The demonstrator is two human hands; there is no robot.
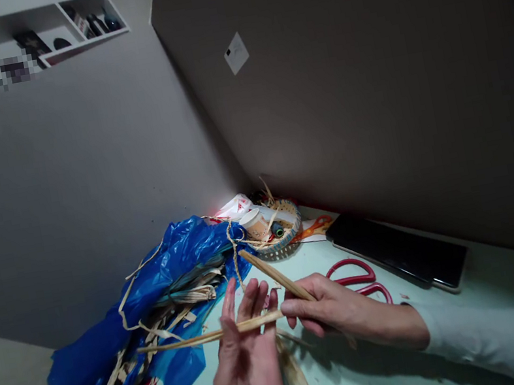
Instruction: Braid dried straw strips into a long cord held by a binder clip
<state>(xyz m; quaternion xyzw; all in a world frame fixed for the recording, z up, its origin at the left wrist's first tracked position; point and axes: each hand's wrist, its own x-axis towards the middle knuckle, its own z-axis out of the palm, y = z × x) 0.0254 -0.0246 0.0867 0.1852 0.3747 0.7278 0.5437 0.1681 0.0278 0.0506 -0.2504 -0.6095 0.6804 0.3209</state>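
Observation:
My right hand [324, 303] is closed around a pale, rolled dried-husk strip [271, 273], which points up and left. Its thumb also pins a thinner dried-husk strand [188, 342] that runs leftward across my left hand [249, 373]. That left hand is palm up with its fingers spread, and the strand crosses near the thumb. Below the hands, a wide loose husk [297, 378] lies on the table. Red-handled scissors [355, 273] lie just behind my right hand, their blades hidden.
A blue plastic bag [195, 236] spills husk strips on the left, with a braided cord [234, 249] over it. Behind stands a woven basket [290, 240] with a paper cup [253, 225] and thread spool [277, 230]. Orange scissors [315, 227] and a black tablet-like device [396, 247] lie rightward.

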